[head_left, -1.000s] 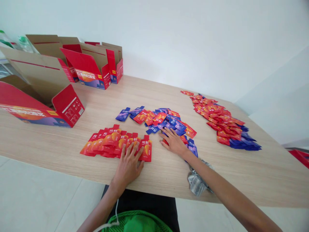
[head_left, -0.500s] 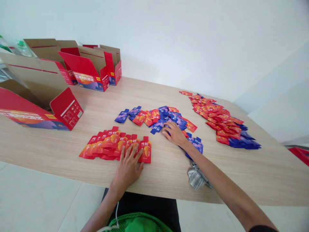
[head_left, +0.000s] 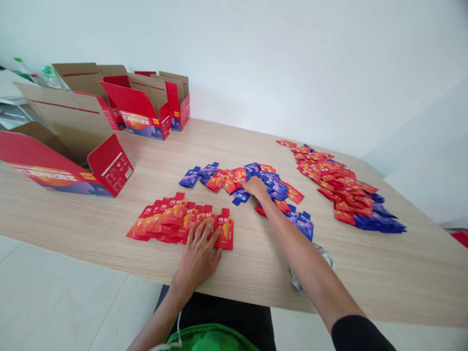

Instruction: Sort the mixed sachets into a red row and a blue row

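Observation:
My left hand (head_left: 200, 251) lies flat with its fingers spread over the near row of overlapping red pouches (head_left: 171, 214), which show orange fruit and white lettering. The rightmost red pouch of that row is beside my fingertips. Reaching into the mixed heap of red and blue pouches, my right hand (head_left: 255, 186) has its fingers bent together at the edge of a red pouch (head_left: 239, 174). Its fingertips are partly hidden. Blue pouches (head_left: 274, 184) lie just right of that hand, and two more blue pouches (head_left: 209, 170) sit at the heap's left end.
Open red cartons stand at the left, the nearest carton (head_left: 106, 168) large and another carton (head_left: 146, 122) behind it. A long pile of red and blue pouches (head_left: 340, 185) spreads along the right. Crumpled grey-white material (head_left: 323, 254) lies partly under my right forearm.
My right hand has moved forward and slightly left over the heap, and its fingers have closed at a red pouch. My left hand stays on the red row. The view has shifted slightly.

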A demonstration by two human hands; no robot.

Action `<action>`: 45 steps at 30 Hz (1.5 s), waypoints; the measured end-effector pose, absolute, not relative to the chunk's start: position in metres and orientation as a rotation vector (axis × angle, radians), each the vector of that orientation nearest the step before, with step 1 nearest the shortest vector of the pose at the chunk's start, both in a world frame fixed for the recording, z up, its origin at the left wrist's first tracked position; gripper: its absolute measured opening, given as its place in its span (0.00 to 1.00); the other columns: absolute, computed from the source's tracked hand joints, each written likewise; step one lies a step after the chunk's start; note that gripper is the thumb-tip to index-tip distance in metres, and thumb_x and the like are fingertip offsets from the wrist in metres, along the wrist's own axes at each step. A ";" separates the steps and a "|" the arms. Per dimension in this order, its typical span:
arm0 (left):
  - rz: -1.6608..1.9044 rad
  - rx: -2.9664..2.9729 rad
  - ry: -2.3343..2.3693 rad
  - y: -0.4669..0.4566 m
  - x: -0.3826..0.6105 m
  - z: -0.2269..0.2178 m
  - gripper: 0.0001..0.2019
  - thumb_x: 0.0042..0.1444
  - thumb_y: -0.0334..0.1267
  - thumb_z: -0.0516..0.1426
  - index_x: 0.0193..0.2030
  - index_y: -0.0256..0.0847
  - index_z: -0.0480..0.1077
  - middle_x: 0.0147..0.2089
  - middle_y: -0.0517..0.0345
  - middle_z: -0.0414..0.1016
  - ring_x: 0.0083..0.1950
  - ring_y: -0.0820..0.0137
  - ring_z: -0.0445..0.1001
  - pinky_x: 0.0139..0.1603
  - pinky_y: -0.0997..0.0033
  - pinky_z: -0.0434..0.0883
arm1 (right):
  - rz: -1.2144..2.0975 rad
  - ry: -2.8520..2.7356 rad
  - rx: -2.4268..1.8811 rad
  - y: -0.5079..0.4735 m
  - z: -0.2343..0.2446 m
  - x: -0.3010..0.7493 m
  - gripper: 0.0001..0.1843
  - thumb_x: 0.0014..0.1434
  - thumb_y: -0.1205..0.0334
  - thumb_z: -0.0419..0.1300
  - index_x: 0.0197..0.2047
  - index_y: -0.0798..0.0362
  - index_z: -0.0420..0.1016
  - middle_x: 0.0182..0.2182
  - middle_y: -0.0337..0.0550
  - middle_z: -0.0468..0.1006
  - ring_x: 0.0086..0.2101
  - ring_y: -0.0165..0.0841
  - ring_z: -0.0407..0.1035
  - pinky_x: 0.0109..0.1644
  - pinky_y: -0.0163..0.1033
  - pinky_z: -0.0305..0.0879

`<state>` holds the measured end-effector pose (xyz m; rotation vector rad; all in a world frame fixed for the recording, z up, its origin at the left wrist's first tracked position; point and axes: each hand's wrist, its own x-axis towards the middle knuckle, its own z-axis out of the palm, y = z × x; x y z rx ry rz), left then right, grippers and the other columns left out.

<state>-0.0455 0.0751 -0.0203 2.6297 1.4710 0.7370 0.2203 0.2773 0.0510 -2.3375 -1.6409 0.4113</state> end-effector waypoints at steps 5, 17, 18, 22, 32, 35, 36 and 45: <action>0.741 2.624 1.462 0.075 -0.046 -0.018 0.24 0.67 0.38 0.58 0.69 0.44 0.74 0.77 0.44 0.67 0.78 0.48 0.63 0.78 0.36 0.59 | 0.580 -1.574 -2.381 0.275 0.049 0.220 0.16 0.68 0.54 0.63 0.33 0.55 0.84 0.22 0.49 0.82 0.33 0.42 0.82 0.40 0.39 0.74; 0.740 2.617 1.467 0.075 -0.046 -0.023 0.25 0.67 0.39 0.58 0.70 0.44 0.73 0.77 0.42 0.66 0.78 0.49 0.63 0.79 0.38 0.58 | 0.396 -1.408 -2.186 0.261 0.053 0.248 0.18 0.75 0.60 0.48 0.48 0.53 0.80 0.38 0.49 0.88 0.32 0.37 0.80 0.43 0.37 0.69; 0.740 2.615 1.466 0.075 -0.046 -0.023 0.25 0.67 0.39 0.58 0.70 0.44 0.73 0.77 0.42 0.66 0.78 0.49 0.63 0.79 0.38 0.58 | 0.415 -1.401 -2.176 0.260 0.051 0.248 0.18 0.75 0.61 0.48 0.48 0.53 0.80 0.38 0.48 0.88 0.30 0.36 0.79 0.42 0.37 0.69; 0.753 2.611 1.465 0.075 -0.047 -0.021 0.23 0.67 0.40 0.59 0.68 0.45 0.74 0.76 0.43 0.67 0.79 0.50 0.62 0.80 0.38 0.57 | 0.494 -1.374 -2.141 0.256 0.045 0.249 0.17 0.75 0.61 0.48 0.49 0.54 0.78 0.38 0.46 0.88 0.25 0.34 0.77 0.38 0.37 0.69; 0.857 2.530 1.803 0.072 -0.078 -0.024 0.30 0.64 0.51 0.66 0.71 0.47 0.72 0.82 0.38 0.54 0.82 0.38 0.49 0.79 0.23 0.42 | 0.498 -1.344 -2.090 0.255 0.044 0.248 0.17 0.76 0.61 0.47 0.53 0.54 0.76 0.40 0.47 0.88 0.23 0.34 0.76 0.38 0.37 0.70; 0.876 2.509 1.852 0.074 -0.089 -0.026 0.33 0.64 0.51 0.66 0.73 0.48 0.68 0.84 0.39 0.48 0.83 0.37 0.47 0.79 0.23 0.42 | 0.434 -1.331 -2.085 0.253 0.045 0.249 0.17 0.77 0.61 0.46 0.56 0.55 0.74 0.40 0.48 0.88 0.24 0.34 0.76 0.40 0.38 0.70; 0.889 2.496 1.869 0.075 -0.092 -0.026 0.35 0.64 0.52 0.66 0.75 0.48 0.66 0.85 0.40 0.46 0.83 0.37 0.46 0.79 0.23 0.42 | 0.405 -1.325 -2.086 0.252 0.046 0.250 0.17 0.78 0.60 0.46 0.57 0.56 0.73 0.40 0.49 0.88 0.25 0.35 0.77 0.41 0.38 0.70; 0.961 2.455 1.919 0.082 -0.112 -0.030 0.40 0.68 0.60 0.58 0.79 0.40 0.58 0.83 0.35 0.48 0.82 0.38 0.48 0.80 0.27 0.40 | 0.011 -1.289 -1.857 0.247 0.062 0.277 0.21 0.77 0.47 0.45 0.53 0.52 0.71 0.35 0.48 0.82 0.34 0.43 0.77 0.45 0.44 0.69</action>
